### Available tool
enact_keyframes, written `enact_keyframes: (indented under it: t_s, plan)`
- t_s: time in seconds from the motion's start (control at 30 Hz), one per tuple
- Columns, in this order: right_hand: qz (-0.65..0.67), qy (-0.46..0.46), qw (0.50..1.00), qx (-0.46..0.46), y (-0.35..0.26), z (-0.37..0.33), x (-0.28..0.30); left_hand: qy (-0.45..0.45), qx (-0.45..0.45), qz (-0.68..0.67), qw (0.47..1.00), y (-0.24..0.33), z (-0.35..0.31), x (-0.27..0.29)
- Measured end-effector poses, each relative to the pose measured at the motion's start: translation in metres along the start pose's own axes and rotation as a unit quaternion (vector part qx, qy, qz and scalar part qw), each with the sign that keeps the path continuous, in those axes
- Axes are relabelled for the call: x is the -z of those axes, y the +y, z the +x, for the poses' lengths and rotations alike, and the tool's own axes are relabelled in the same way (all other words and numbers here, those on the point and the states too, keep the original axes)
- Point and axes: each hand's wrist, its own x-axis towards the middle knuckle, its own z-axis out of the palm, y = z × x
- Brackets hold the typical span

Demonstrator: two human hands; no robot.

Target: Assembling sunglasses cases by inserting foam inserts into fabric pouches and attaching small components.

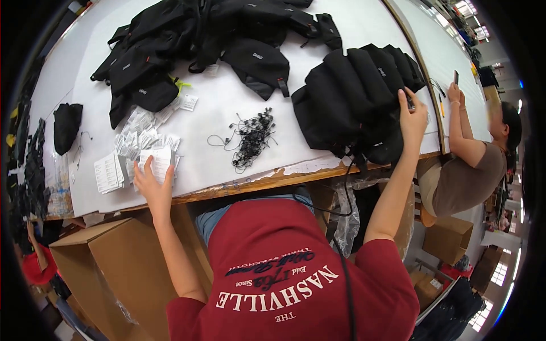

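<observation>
My left hand reaches over the near edge of the table, fingers spread at a small stack of white paper tags. Beside it lies another stack of printed tags, with a loose heap of tags behind. To the right, my right hand is at the side of a row of overlapping black fabric bags, its fingers closed on the edge of one bag. A tangled pile of black tag strings lies on the table between my hands.
More black bags are heaped at the far side. One dark bundle lies at the left. Cardboard boxes stand below the table edge. At the right another person holds a phone. A black cable runs down my front.
</observation>
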Motion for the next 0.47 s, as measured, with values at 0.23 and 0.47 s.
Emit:
enact_keyframes:
  t_s: [0.23,0.47]
  plan:
    - [0.266,-0.048,0.943,0.195,-0.103,-0.097,-0.016,-0.025,0.017,-0.044,0.999,0.001,0.004,0.004]
    - [0.125,-0.334,0.891,0.28,-0.105,-0.172,-0.111,0.005,0.051,-0.1,0.994,0.003,0.008,0.03]
